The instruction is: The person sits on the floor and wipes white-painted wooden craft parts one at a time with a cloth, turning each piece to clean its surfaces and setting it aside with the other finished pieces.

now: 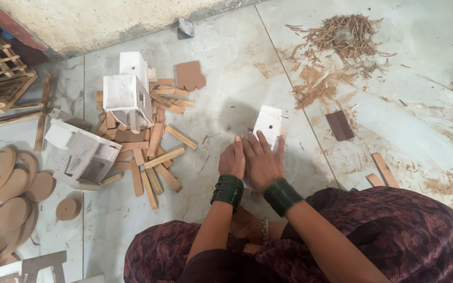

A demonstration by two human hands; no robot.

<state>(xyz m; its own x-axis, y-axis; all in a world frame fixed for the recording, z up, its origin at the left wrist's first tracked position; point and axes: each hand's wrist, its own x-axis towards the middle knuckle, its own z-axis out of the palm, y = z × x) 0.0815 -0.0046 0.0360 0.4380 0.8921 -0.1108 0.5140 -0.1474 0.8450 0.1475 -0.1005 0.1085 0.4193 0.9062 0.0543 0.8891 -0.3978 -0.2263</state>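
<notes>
On bare floor, both hands (252, 160) press a white box (267, 124).

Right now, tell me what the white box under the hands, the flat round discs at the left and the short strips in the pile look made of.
White holed box under both hands: probably thin wood or board, matt white paint, chalky surface. Round brown discs: likely fibreboard, smooth, even tan, no grain visible. Short brown strips: raw wood, unpainted, reddish, cut ends square.

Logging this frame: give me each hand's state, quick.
Left hand: fingers curled, against the white box; grip cannot be told.
Right hand: open, fingers spread flat, pressing on the white box.
</notes>
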